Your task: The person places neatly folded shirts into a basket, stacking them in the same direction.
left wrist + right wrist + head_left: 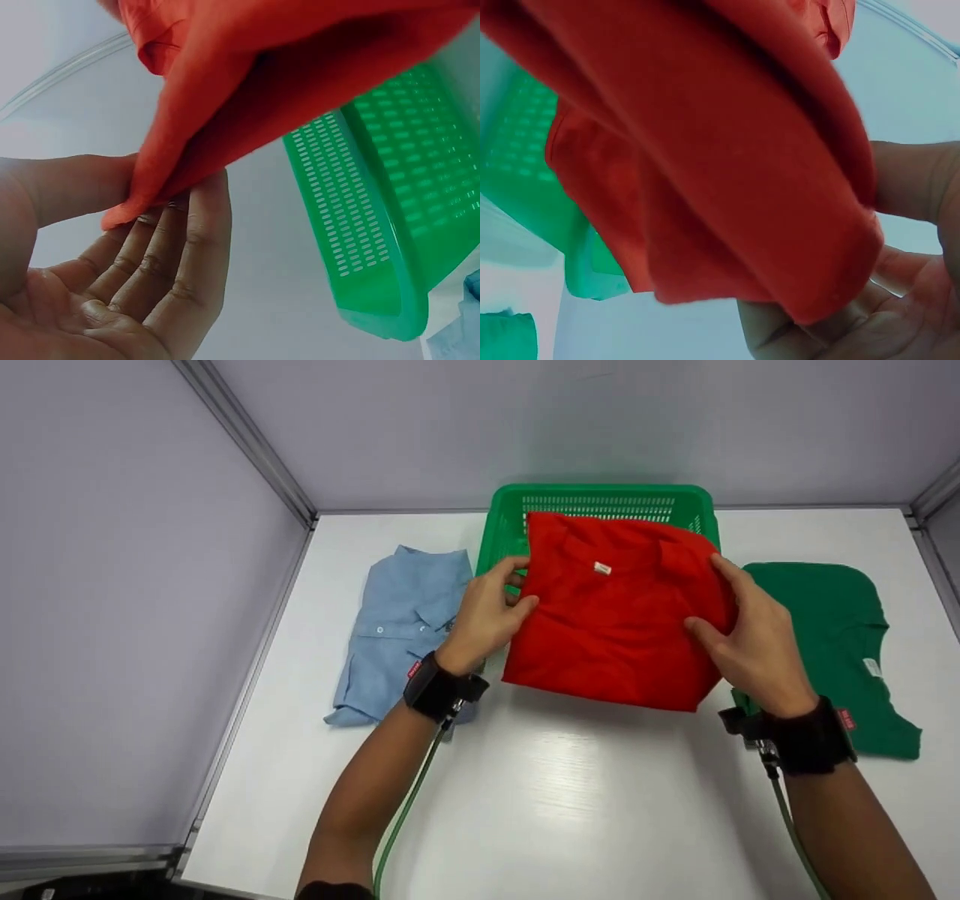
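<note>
A folded red shirt (pixel 615 622) with a small white neck label is held up between both hands, overlapping the front of the green basket (pixel 600 492) in the head view. My left hand (pixel 491 611) pinches its left edge, thumb on top and fingers beneath, as the left wrist view shows with the red cloth (pixel 217 97). On the opposite edge my right hand (pixel 757 641) grips it the same way; in the right wrist view the folded layers of the red shirt (pixel 727 165) droop over the fingers. Most of the basket's inside is hidden behind the shirt.
A folded light blue button shirt (pixel 401 622) lies on the white table (pixel 555 810) left of the basket, partly under the left wrist. To the right lies a folded green shirt (pixel 832 637), partly behind the right hand. A grey wall (pixel 420 427) stands behind the basket.
</note>
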Demonstrator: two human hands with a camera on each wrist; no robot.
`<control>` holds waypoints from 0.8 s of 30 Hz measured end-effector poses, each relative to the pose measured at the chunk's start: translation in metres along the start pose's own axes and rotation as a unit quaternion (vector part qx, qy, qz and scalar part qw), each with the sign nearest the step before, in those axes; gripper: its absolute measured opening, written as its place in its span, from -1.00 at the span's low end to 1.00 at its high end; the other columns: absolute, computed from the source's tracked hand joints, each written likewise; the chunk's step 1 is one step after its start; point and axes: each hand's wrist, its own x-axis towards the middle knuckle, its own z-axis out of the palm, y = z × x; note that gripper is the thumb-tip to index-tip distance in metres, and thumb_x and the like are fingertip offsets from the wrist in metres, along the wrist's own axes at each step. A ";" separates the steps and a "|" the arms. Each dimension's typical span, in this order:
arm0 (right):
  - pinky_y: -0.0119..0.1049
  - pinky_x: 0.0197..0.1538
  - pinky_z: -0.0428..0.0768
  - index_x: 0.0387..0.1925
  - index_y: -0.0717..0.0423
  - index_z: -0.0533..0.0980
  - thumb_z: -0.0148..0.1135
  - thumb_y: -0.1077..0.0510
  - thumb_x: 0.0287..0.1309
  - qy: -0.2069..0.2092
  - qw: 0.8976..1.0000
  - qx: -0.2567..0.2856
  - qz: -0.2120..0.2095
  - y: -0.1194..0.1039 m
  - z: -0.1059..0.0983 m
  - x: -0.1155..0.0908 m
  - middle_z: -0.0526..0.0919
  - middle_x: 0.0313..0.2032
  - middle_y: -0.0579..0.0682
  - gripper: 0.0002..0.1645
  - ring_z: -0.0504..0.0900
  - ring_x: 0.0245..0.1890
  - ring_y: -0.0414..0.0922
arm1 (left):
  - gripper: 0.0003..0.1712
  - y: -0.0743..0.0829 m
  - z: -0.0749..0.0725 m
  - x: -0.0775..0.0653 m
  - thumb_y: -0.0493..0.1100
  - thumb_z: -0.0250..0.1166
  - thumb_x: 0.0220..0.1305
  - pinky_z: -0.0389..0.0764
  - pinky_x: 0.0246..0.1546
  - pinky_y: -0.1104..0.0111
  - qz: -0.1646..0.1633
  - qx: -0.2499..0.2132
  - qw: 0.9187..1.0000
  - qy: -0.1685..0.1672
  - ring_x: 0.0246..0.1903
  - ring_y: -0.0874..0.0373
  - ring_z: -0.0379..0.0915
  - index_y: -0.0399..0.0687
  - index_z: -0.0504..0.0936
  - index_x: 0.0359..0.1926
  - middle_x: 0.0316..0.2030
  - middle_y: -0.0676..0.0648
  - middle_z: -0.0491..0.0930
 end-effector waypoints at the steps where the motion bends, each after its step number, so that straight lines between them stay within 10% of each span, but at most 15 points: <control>1: 0.47 0.18 0.57 0.64 0.10 0.15 0.37 0.28 0.34 0.000 1.000 0.000 -0.001 0.000 0.000 0.002 0.47 0.39 0.38 -0.05 0.52 0.20 0.33 | -0.43 -0.001 0.000 0.002 -0.30 0.33 0.43 0.76 0.02 0.18 -0.001 -0.001 1.000 0.000 -0.15 -0.10 0.77 -0.23 0.49 0.42 0.09 -0.27 0.71; 24: 0.42 0.29 0.52 0.66 0.06 0.10 0.31 0.26 0.37 -0.057 0.998 -0.031 0.012 -0.003 -0.007 0.068 0.39 0.46 0.38 -0.05 0.45 0.29 0.35 | -0.42 -0.008 -0.006 0.047 -0.32 0.27 0.50 0.72 0.05 0.25 -0.029 -0.053 0.998 0.015 0.00 -0.09 0.70 -0.18 0.43 0.48 0.18 -0.27 0.66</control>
